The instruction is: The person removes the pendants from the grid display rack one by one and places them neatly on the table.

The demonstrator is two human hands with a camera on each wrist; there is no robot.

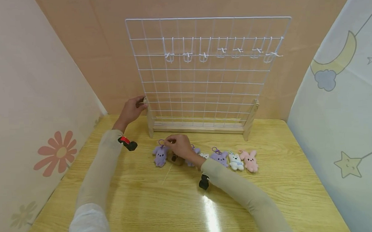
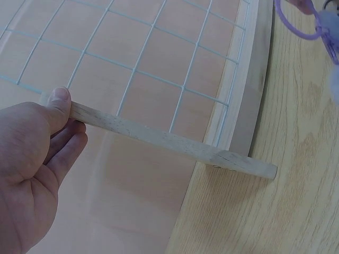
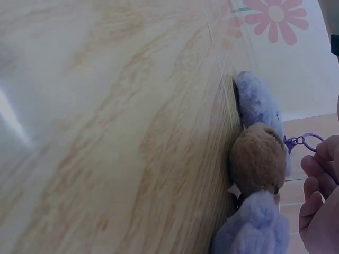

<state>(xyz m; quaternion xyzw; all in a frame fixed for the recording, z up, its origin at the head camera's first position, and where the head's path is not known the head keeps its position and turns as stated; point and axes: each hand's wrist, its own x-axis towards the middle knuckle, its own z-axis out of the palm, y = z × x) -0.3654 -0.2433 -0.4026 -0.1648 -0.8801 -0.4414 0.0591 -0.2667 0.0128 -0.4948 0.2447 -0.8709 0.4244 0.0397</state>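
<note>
My left hand (image 1: 131, 111) grips the top of the left wooden upright (image 2: 164, 138) of a white wire grid rack (image 1: 199, 69). In the left wrist view the thumb lies over the upright's end, with fingers behind it. My right hand (image 1: 179, 145) pinches the purple ring (image 3: 313, 138) of a purple plush keychain (image 1: 160, 155) at the row's left end. That plush lies on the table. Beside it, partly under my right hand, is a brown plush keychain (image 3: 258, 161). Another purple plush (image 3: 254, 227) comes after it, partly hidden by the hand in the head view.
Further right along the row lie a purple plush (image 1: 219, 158), a white plush (image 1: 236, 161) and a pink plush (image 1: 251, 161). Several white hooks (image 1: 204, 56) hang near the grid's top. Patterned cloth (image 1: 336, 100) borders the wooden table (image 1: 164, 209).
</note>
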